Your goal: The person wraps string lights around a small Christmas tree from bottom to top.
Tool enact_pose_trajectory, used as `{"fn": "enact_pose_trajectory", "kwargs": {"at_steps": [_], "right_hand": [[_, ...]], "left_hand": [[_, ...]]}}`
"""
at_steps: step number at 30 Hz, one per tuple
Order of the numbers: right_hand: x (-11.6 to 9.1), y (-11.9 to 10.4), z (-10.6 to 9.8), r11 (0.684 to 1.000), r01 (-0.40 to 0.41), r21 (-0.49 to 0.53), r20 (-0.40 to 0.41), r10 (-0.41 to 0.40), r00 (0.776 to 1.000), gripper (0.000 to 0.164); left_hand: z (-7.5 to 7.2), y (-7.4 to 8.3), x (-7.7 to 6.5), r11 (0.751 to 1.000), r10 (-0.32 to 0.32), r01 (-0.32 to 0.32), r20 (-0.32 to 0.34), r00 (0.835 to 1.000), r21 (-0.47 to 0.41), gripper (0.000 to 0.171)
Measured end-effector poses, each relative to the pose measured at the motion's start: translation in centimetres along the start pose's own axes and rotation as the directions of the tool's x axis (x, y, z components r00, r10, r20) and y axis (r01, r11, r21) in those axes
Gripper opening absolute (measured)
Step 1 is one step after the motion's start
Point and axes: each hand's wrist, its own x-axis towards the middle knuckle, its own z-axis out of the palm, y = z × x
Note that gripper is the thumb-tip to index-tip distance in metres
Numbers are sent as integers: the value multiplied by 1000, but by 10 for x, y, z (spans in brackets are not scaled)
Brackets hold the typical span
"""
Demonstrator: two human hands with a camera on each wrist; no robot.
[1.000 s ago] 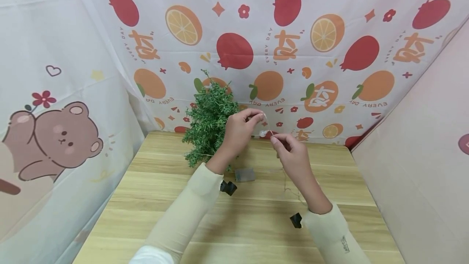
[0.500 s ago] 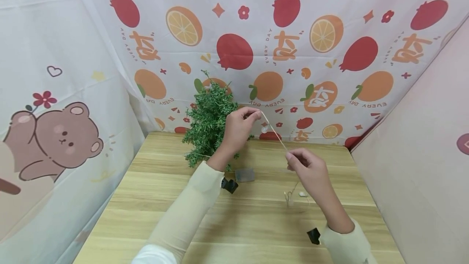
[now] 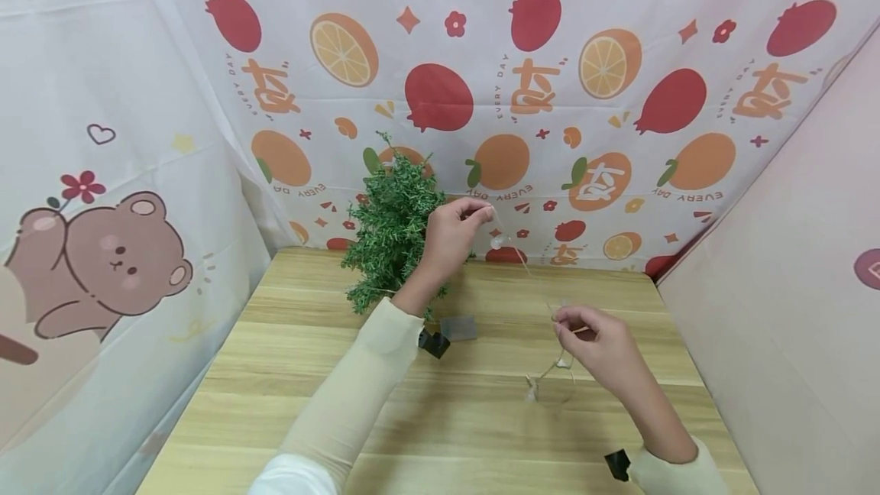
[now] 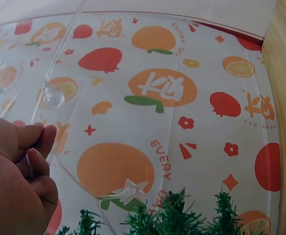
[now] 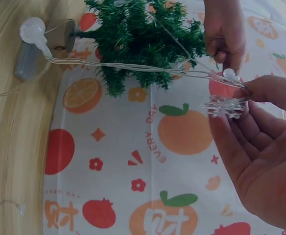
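Observation:
A string of fairy lights [image 3: 498, 241] on thin clear wire runs between my two hands. My left hand [image 3: 450, 239], beside the small green artificial Christmas tree [image 3: 395, 228], pinches the wire between thumb and fingertips. In the left wrist view a round bulb [image 4: 54, 98] and a clear star [image 4: 133, 191] hang on either side of that pinch. Lower and to the right, my right hand [image 3: 598, 342] pinches the wire, with loose strands dangling below. Beside its fingers in the right wrist view is a clear ornament [image 5: 226, 106]; another round bulb [image 5: 34, 30] shows farther along the strands.
A grey box [image 3: 458, 328] lies on the wooden table [image 3: 330, 418] near the tree. The tree's round base [image 5: 62, 36] shows in the right wrist view. Fruit-printed cloth [image 3: 440, 98] hangs behind the table. Black wrist devices [image 3: 435, 344] sit at the sleeves.
My right hand has moved down and right, away from the left one, with the wire running out between them. My left hand stays almost in place.

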Motion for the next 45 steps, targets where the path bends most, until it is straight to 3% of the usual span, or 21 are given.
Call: {"fn": "enact_pose_trajectory", "kwargs": {"at_steps": [2, 5, 13, 18, 27, 34, 38, 45], "right_hand": [[-2, 3, 0, 999, 30, -17, 13, -30, 999, 14], [-4, 6, -2, 999, 15, -28, 38, -14, 999, 17], [-13, 9, -16, 973, -217, 73, 54, 214, 975, 22], [-15, 12, -28, 957, -283, 62, 21, 282, 959, 31], [9, -1, -47, 971, -206, 122, -182, 226, 957, 34], [35, -12, -48, 972, -142, 189, -240, 186, 953, 35], [52, -20, -48, 975, -100, 197, -243, 147, 959, 36], [88, -34, -46, 970, -99, 223, -224, 150, 963, 40]], "left_hand": [[1, 1, 0, 1000, 0, 0, -1, 1000, -1, 16], [2, 2, 1, 1000, -1, 1, -17, 1000, -11, 15], [4, -1, 2, 1000, 1, -1, -9, 1000, -11, 18], [6, -8, 0, 1000, -3, 4, -16, 1000, 31, 22], [27, -24, -11, 978, -50, 33, 74, 996, 207, 18], [40, -38, -19, 961, -73, 44, 96, 993, 271, 24], [44, -37, -15, 968, -46, 29, 63, 997, 247, 28], [52, -36, -9, 977, -35, 37, -14, 999, 212, 34]]}}
